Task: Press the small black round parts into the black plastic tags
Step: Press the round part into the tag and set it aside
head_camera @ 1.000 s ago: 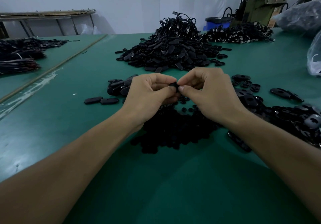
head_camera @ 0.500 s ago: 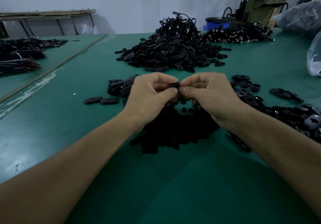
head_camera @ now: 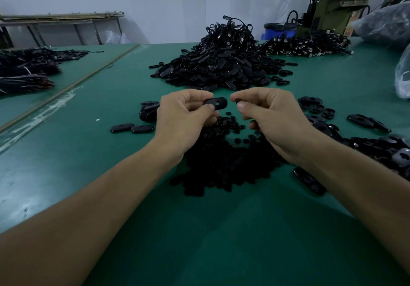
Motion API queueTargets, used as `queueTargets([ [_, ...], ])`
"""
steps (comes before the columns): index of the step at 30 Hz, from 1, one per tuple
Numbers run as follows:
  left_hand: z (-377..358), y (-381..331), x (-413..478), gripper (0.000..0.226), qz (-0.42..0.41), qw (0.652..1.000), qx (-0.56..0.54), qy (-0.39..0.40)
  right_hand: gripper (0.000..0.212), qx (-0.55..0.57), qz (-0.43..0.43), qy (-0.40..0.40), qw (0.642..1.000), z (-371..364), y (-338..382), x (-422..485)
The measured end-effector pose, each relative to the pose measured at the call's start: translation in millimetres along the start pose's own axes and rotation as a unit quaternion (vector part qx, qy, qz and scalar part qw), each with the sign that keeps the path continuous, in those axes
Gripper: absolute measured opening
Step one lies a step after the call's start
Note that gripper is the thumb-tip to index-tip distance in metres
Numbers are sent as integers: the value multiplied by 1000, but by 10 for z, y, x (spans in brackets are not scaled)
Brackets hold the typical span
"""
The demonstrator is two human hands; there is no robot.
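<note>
Above the green table [head_camera: 106, 174], left hand [head_camera: 184, 117] pinches tag [head_camera: 218, 103], right hand [head_camera: 274, 117] round part [head_camera: 237, 101].

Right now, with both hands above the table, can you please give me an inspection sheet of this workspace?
Surface: green table mat, pale scuffed streak at its left.
Job's things: black tag in the left hand; pile of small round parts under the hands; loose tags at right.
Clutter: heap of corded tags behind; dark bundles far left; plastic bags at right.
Grippers: left hand grips the tag; right hand pinches a small dark piece, apart from the tag.
Cables: black cables at the olive machine.
Surroundings: blue bin, white wall, metal rack.
</note>
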State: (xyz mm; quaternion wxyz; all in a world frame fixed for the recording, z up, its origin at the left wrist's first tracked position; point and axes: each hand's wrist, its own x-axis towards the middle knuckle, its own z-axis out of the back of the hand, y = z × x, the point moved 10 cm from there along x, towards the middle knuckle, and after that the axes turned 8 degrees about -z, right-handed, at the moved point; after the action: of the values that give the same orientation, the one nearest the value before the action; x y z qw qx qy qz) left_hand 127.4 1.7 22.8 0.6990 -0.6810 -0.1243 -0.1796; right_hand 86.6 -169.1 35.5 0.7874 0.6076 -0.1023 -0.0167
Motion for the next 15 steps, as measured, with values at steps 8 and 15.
queueTargets([
  [8, -22, -27, -10, 16, -3, 1000, -29, 5, 19, 6, 21, 17, 1000, -24, 35, 2],
  [15, -108, -129, -59, 17, -22, 999, -37, 32, 14, -5, 38, -7, 999, 25, 63, 3],
])
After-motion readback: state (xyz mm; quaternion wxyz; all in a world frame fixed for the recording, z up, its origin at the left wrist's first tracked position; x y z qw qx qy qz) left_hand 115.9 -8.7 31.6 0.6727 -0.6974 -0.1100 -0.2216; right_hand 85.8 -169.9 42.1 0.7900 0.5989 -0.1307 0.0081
